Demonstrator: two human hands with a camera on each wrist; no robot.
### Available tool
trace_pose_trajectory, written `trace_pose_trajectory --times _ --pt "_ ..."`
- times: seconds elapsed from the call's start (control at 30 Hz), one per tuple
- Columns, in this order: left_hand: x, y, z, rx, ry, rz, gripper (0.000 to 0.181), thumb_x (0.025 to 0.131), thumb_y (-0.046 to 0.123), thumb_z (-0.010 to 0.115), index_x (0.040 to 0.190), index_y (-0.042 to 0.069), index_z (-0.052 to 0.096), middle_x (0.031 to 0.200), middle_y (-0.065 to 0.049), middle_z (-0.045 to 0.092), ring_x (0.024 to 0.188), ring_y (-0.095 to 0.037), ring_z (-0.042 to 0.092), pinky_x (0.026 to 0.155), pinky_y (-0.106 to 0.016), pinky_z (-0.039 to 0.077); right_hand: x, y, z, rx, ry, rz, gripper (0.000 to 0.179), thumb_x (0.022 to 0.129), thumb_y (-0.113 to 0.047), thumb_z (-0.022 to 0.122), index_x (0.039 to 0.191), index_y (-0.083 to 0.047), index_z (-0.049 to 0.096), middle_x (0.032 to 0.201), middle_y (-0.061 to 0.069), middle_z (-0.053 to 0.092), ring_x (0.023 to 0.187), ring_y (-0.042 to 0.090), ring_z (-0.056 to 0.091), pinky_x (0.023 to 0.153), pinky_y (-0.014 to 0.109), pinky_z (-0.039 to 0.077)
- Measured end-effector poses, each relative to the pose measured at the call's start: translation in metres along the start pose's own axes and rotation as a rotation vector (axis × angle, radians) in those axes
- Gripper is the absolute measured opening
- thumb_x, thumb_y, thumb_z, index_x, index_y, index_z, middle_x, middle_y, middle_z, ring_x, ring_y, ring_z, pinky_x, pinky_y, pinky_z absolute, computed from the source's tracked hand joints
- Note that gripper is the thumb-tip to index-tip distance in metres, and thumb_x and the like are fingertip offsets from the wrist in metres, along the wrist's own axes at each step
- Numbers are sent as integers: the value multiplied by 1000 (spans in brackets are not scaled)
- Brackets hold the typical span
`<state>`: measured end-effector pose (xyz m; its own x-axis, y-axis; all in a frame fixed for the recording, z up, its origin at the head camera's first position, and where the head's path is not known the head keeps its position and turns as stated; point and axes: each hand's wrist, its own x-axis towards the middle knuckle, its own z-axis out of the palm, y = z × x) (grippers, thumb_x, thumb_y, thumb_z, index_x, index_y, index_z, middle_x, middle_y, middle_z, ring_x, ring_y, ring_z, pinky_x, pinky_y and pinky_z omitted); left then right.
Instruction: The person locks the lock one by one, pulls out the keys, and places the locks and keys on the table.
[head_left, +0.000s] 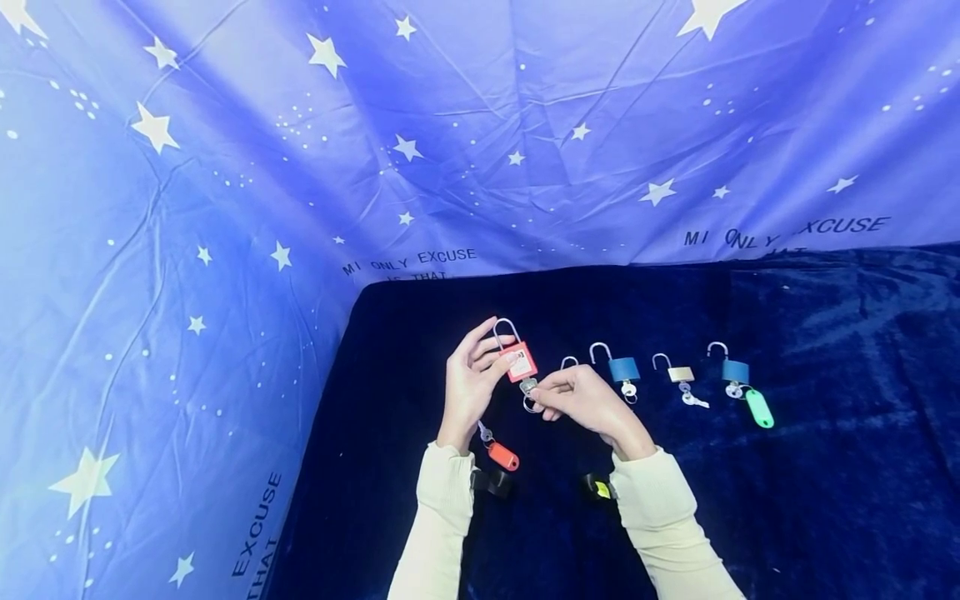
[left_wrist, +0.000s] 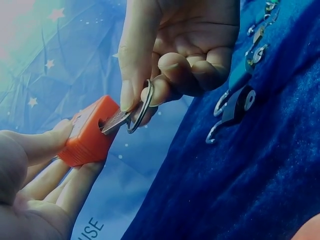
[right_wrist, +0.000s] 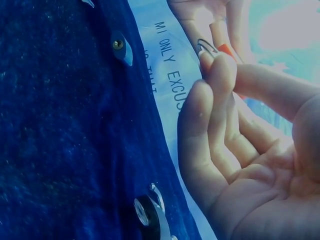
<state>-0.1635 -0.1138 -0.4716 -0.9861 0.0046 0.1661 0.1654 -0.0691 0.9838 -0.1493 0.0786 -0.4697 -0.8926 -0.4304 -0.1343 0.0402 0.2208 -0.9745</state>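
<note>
My left hand [head_left: 467,390] holds a red padlock [head_left: 522,367] above the dark cloth, its silver shackle upward and a pale label on the front. Thumb and fingers grip the lock body from opposite sides. A silver key [left_wrist: 116,121] stands in the keyhole at the bottom of the padlock, part of its blade showing. Its head is pinched between the thumb and forefinger of my right hand [head_left: 588,402]. From the key hangs a metal ring [left_wrist: 141,111]. Whether the shackle is latched is too small to tell.
Right of my hands lie a blue padlock [head_left: 623,369], a brass padlock [head_left: 681,375] and another blue padlock [head_left: 736,372] with a green tag [head_left: 760,408]. My right hand partly hides another shackle [head_left: 570,362]. A red-orange key tag [head_left: 503,456] lies by my left wrist.
</note>
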Motion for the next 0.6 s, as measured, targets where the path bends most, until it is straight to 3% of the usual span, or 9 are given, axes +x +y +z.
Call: trace_pose_trajectory --times 0.17,0.4,0.6 --pt "0 -3 0 0 -3 10 60 86 -1 74 141 3 51 114 -23 70 89 -13 73 79 -22 58 -1 -3 -1 5 -6 -2 19 95 -8 65 99 10 71 82 20 73 66 13 66 65 27 59" --pt "-1 -3 0 -8 6 0 56 87 -1 73 139 10 56 112 -25 70 87 -11 73 78 -22 57 -2 -4 -1 17 -12 -11 18 93 -7 67 96 11 71 81 23 72 65 13 66 64 27 59" --pt "-1 -3 2 -16 22 -1 57 86 -3 73 140 3 53 111 -26 69 86 -11 72 76 -20 57 -2 -3 -2 8 -3 -5 17 91 -6 68 94 10 72 80 19 72 64 12 65 63 26 59"
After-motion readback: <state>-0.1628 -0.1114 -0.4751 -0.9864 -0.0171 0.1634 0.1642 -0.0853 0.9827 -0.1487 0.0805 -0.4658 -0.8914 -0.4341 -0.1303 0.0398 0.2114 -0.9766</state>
